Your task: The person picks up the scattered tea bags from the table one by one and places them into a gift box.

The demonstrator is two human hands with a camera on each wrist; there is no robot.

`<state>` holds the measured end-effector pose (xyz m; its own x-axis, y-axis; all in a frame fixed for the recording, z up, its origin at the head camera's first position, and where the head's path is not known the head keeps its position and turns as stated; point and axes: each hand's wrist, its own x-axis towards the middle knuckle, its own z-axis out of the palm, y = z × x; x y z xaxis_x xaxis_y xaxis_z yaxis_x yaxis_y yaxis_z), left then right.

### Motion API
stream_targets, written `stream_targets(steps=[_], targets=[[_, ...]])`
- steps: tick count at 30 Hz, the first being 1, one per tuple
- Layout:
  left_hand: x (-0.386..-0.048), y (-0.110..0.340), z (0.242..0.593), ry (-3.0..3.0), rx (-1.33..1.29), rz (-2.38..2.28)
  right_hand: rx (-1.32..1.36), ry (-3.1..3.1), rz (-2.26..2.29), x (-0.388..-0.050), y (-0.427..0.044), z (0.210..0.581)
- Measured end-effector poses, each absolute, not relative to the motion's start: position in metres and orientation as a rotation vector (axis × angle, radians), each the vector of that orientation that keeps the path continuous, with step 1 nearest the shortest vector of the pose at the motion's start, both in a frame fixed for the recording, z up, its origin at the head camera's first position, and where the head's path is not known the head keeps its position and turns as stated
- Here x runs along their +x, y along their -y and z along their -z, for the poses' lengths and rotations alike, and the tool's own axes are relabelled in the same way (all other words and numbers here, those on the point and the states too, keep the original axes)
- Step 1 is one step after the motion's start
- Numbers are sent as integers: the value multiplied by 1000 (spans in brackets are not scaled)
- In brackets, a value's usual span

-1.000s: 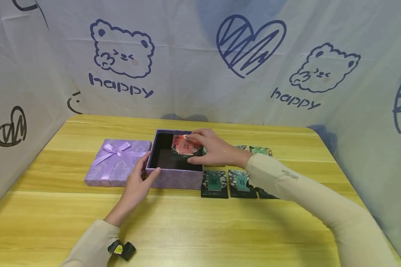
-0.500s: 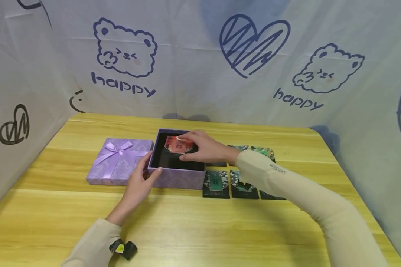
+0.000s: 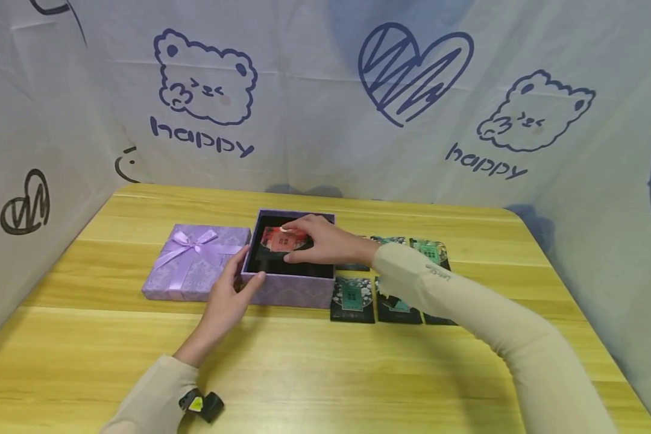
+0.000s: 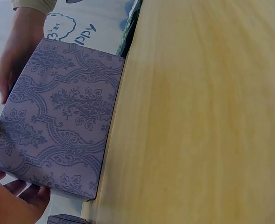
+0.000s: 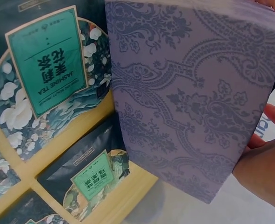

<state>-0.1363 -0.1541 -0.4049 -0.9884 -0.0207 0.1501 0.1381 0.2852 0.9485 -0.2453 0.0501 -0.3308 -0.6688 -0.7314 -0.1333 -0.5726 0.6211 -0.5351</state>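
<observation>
A purple patterned gift box (image 3: 293,290) with a black inside stands on the wooden table. My left hand (image 3: 229,295) grips its front left corner, thumb on the front wall and fingers on the left side, as the left wrist view shows. Inside the box, my right hand (image 3: 325,241) holds a red and black tea packet (image 3: 279,242) between thumb and fingers. From the right wrist camera, the box wall (image 5: 184,93) hides the packet and most of the right hand's fingers (image 5: 268,119).
A purple lid (image 3: 195,265) with a ribbon bow lies left of the box. To the right, several dark tea packets (image 3: 352,301) with green labels lie in rows, partly under the right forearm; one reads jasmine tea (image 5: 48,60). A printed cloth (image 3: 304,120) hangs behind.
My right hand has moved left and slightly lower with the red tea packet, from the box's right side toward its middle. The left hand keeps its grip on the box.
</observation>
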Motion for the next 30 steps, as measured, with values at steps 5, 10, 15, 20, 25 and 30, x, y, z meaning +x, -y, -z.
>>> stream_targets(steps=[5, 10, 15, 20, 25, 30], targets=[[-136, 155, 404, 2402, -129, 1802, -1049, -2532, 605, -246, -45, 335], [-137, 156, 406, 2401, -123, 1795, -1044, -2560, 550, -244, -38, 338], [-137, 156, 407, 2414, -115, 1773, -1081, -2570, 536, -243, -33, 340], [-137, 155, 407, 2410, -114, 1783, -1074, -2575, 544, -243, -33, 341], [-137, 155, 406, 2408, -118, 1778, -1100, -2566, 573, -243, -34, 341], [-137, 155, 407, 2401, -120, 1773, -1132, -2530, 702, -244, -39, 342]])
